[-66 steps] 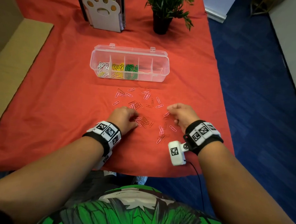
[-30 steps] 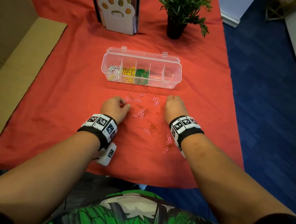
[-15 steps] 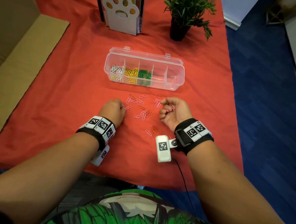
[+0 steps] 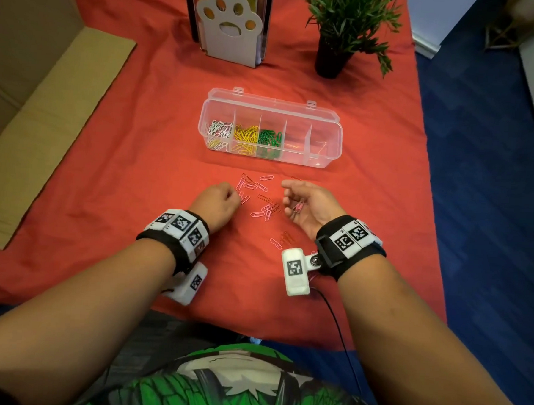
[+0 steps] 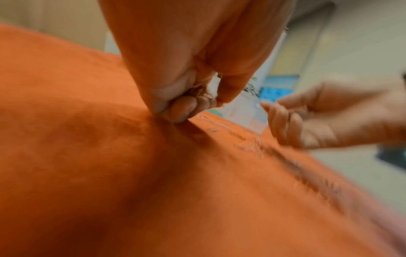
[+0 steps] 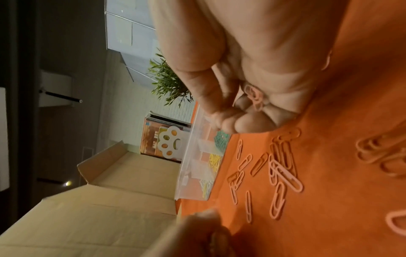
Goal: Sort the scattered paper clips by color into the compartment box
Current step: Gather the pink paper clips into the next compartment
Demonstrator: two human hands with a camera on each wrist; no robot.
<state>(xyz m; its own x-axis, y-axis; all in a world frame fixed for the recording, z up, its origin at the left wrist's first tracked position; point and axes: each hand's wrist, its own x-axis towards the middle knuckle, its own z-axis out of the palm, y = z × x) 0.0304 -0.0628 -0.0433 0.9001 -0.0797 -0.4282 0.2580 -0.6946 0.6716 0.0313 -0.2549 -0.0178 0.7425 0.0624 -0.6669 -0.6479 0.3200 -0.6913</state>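
The clear compartment box (image 4: 325, 137) lies open on the red cloth, with white, yellow and green clips in its three left compartments. Pink and red paper clips (image 4: 261, 199) are scattered in front of it. My left hand (image 4: 228, 200) is a fist resting on the cloth at their left edge. In the left wrist view its curled fingers (image 5: 184, 106) seem to hold thin clips. My right hand (image 4: 290, 200) is turned palm up to the right of the clips. Its curled fingers hold pink clips (image 4: 298, 206), also visible as clips (image 6: 255, 99) in the right wrist view.
A paw-shaped book stand (image 4: 230, 24) and a potted plant (image 4: 336, 35) stand at the back of the table. A cardboard box (image 4: 48, 98) lies along the left. The cloth's right edge drops to blue carpet (image 4: 477, 182). A few clips (image 4: 280, 240) lie near my right wrist.
My right hand went forward palm down onto the clips, then turned palm up with pink clips in it. My left hand moved forward and stayed a fist. Fewer clips lie on the cloth.
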